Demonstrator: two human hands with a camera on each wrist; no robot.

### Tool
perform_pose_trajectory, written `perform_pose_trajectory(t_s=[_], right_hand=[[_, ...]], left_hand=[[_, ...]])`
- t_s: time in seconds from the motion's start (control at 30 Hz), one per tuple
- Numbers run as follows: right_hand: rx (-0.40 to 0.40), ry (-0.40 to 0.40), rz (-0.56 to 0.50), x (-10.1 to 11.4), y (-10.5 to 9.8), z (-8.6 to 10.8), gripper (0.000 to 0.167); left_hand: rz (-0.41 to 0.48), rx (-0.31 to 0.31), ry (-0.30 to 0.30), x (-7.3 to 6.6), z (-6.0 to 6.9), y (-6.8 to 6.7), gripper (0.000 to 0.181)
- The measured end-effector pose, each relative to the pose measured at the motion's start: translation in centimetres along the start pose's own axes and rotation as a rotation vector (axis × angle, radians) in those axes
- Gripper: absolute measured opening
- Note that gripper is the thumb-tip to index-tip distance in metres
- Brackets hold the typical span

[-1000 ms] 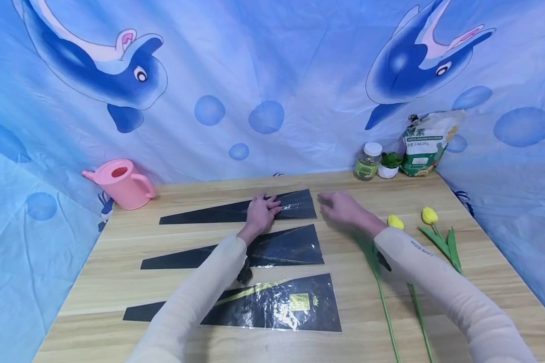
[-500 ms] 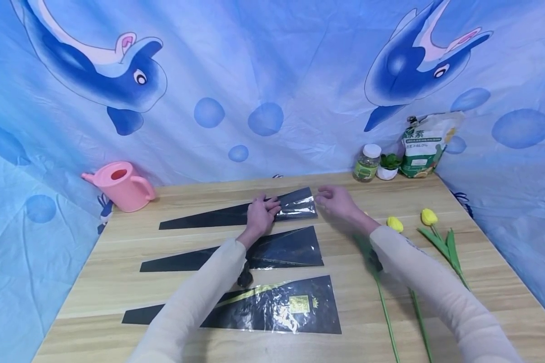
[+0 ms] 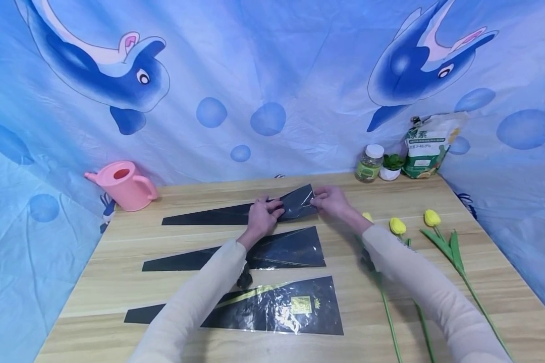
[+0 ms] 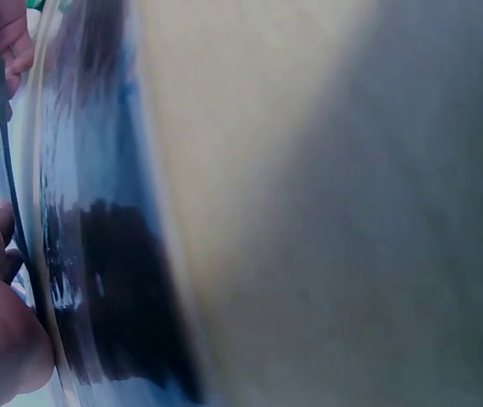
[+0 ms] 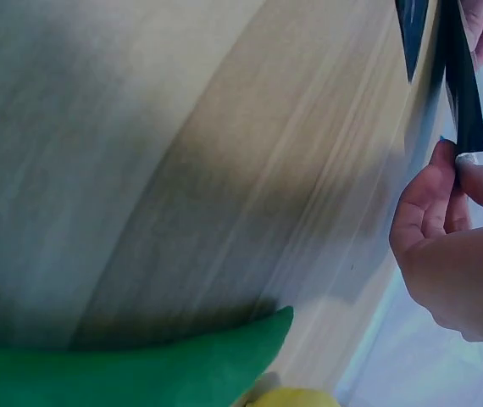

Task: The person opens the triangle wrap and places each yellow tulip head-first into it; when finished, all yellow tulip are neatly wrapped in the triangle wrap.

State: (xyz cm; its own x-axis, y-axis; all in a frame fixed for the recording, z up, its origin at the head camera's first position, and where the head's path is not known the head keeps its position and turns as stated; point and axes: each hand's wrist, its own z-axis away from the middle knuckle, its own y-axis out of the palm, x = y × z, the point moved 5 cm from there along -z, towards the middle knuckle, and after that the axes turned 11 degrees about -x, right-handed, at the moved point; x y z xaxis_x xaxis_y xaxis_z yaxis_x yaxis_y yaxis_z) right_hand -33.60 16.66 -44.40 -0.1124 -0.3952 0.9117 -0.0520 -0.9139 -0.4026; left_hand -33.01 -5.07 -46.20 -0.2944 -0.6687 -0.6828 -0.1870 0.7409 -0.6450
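Note:
Three tapered black plastic sleeves lie one behind another on the table. At the back, the far sleeve (image 3: 209, 215) has its wide right end raised a little. My right hand (image 3: 333, 201) pinches that end's edge between thumb and fingers, as the right wrist view also shows at the hand (image 5: 453, 229). My left hand (image 3: 261, 217) touches the same sleeve near its middle; whether its fingers grip the film cannot be told. The middle sleeve (image 3: 290, 247) lies partly under my left forearm. Nearest is the front sleeve (image 3: 318, 312), with a gold print.
Yellow tulips (image 3: 432, 218) with green stems lie on the right, partly under my right sleeve. A pink watering can (image 3: 124, 189) stands back left. At the back right are a jar (image 3: 369, 164), a small potted plant (image 3: 390, 169) and a green-white bag (image 3: 427, 148).
My right hand has moved left to the far sleeve's wide end and taken hold of its edge, which has risen slightly. My left hand has stayed nearly in place.

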Motion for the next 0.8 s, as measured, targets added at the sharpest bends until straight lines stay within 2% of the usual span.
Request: perform_pose_trajectory(t_s=[0.2,0.47,0.53,0.7,0.73,0.8], right_hand=[[-0.014,-0.005,0.014,-0.3,0.3,-0.1,0.049],[-0.025,-0.012,0.017,-0.6,0.5,-0.2,0.046],[-0.028,-0.017,0.012,-0.7,0.5,-0.3,0.045],[-0.028,-0.025,0.015,-0.7,0.4,-0.3,0.045],[-0.029,-0.022,0.014,-0.7,0.4,-0.3,0.045],[-0.025,-0.027,0.019,-0.7,0.5,-0.2,0.046]], left_hand=[[-0.05,-0.021,0.02,0.1,0.0,0.0,0.02],[-0.031,-0.054,0.025,0.4,-0.1,0.1,0.012],[-0.033,-0.042,0.049,0.2,0.1,0.1,0.018],[-0.098,0.019,0.194,-1.1,0.2,0.7,0.041],[-0.115,0.038,0.212,-1.4,0.2,0.9,0.044],[-0.138,0.087,0.208,-1.5,0.1,1.4,0.05]])
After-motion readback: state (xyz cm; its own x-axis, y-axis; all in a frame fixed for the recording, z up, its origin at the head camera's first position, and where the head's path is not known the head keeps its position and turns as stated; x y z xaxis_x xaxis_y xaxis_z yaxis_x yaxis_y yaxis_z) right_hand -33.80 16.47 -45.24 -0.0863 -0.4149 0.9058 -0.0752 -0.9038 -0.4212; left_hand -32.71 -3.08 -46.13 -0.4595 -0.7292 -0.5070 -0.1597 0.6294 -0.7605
